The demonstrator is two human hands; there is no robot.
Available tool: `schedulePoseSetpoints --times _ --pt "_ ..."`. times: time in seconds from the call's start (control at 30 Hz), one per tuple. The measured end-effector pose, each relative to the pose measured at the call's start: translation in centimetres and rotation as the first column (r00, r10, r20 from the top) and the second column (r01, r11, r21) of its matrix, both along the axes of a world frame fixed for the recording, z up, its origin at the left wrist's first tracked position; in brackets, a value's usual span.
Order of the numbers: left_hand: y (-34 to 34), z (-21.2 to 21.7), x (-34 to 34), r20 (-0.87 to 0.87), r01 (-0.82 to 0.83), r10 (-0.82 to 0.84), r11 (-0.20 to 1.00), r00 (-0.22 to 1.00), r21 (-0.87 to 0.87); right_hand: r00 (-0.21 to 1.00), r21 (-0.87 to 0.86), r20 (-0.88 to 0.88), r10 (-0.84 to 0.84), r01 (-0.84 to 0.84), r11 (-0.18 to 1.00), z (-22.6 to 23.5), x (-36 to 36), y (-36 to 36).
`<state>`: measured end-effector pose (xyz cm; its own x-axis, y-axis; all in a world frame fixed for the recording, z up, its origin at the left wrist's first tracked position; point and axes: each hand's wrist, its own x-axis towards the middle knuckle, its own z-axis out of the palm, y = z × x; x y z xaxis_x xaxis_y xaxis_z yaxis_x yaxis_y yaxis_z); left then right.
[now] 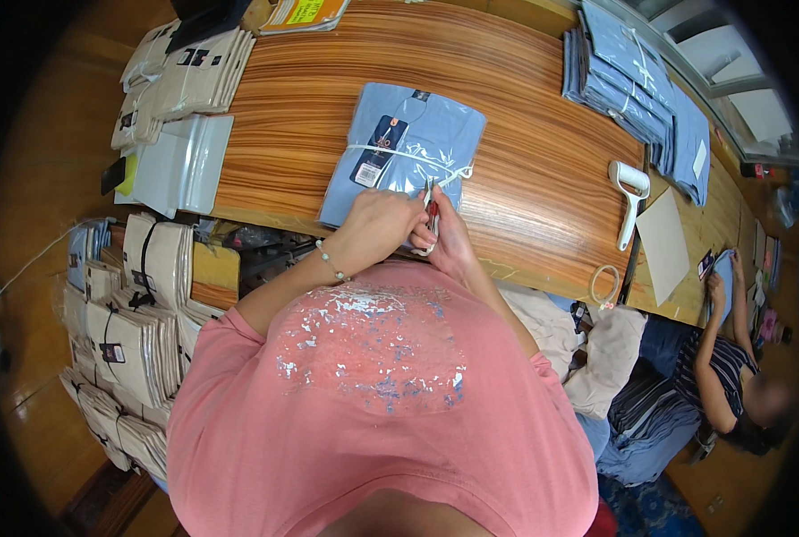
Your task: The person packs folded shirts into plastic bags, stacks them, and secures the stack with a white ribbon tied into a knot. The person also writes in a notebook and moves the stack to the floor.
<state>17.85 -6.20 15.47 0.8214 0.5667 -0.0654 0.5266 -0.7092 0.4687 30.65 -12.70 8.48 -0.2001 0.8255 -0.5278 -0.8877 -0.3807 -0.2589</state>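
Observation:
A stack of folded light-blue garments [453, 116] in clear plastic lies at the table's near edge, a dark hang tag [380, 152] on top. White string [395, 153] runs across the stack to a knot at its right side. My right hand [454, 240] is closed around small red-handled thread snips [432, 211], their metal tips at the string below the knot. Against them, my left hand [383, 221] is closed in a pinch on the white string's loose end; its fingertips are partly hidden.
Beige garment packs [204, 76] stand at the table's left, with more bundles [136, 349] below. Blue packs [619, 76] lie at the far right. A lint roller [630, 197] and a tape roll [604, 285] are near the right edge. A co-worker [722, 358] handles blue cloth farther right.

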Motion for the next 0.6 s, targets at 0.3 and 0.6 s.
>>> schedulePoseSetpoints --times 0.3,0.6 --pt "-0.1 0.0 0.0 0.002 -0.048 0.048 0.999 0.999 0.006 0.999 -0.005 -0.003 -0.051 0.05 0.999 0.0 -0.3 0.1" --pt "-0.3 1.1 -0.3 -0.002 -0.123 0.124 0.983 0.992 -0.139 0.998 0.072 -0.051 -0.022 0.025 0.997 -0.4 0.1 -0.2"
